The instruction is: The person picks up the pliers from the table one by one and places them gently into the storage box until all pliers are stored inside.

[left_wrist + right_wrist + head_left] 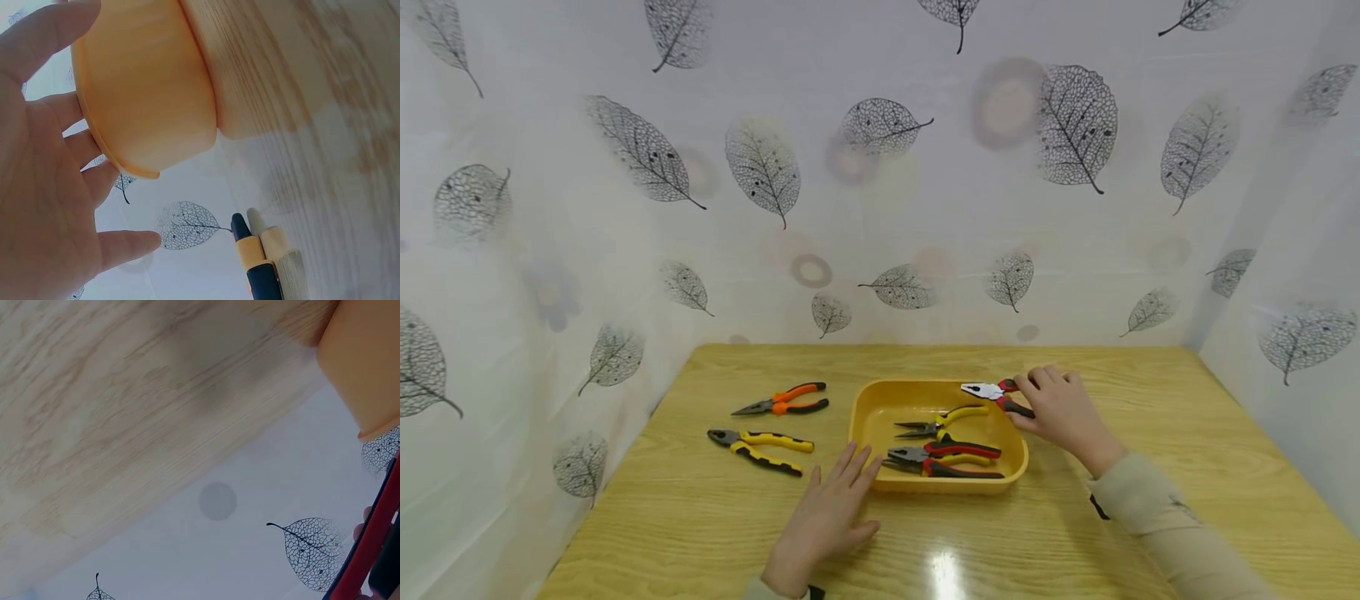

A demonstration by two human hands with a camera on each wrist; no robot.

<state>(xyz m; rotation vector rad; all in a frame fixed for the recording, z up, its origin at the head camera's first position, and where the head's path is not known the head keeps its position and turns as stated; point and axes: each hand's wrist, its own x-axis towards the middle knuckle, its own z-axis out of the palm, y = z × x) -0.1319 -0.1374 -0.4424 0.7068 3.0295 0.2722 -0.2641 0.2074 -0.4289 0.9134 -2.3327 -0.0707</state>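
R hand (1063, 410) has its fingers clamped on the handles of the red-and-black combo pliers (996, 390), held over the tray's far-right corner, jaws pointing L across the far rim. L hand (829, 508) has fingers straight & spread apart, touching the yellow tray (940, 485) at its near-left corner.

In the tray: long-nose pliers w/ yellow-and-black handles (937, 427) mid-floor, plus overlapping red-handled pliers (928, 452) along the near wall; can't tell how many pairs are in that pile. Outside, L of tray: orange long-nose pliers (780, 403) twd desk's far-left corner, yellow combo pliers (760, 438) just nearer, handles twd tray. Tray walls & rim stand btwn these and the pile; L hand sits across the near-left approach, R sleeve (1180, 525) over the desk's near-right part.

Desk (1187, 433) is wood; patterned sheet (947, 208) rises behind far edge & alongside both side edges. Widest room: tray's R wall to desk's R edge. Narrower strip btwn tray's far rim & desk's far edge; more desk along the near side, R of L hand.
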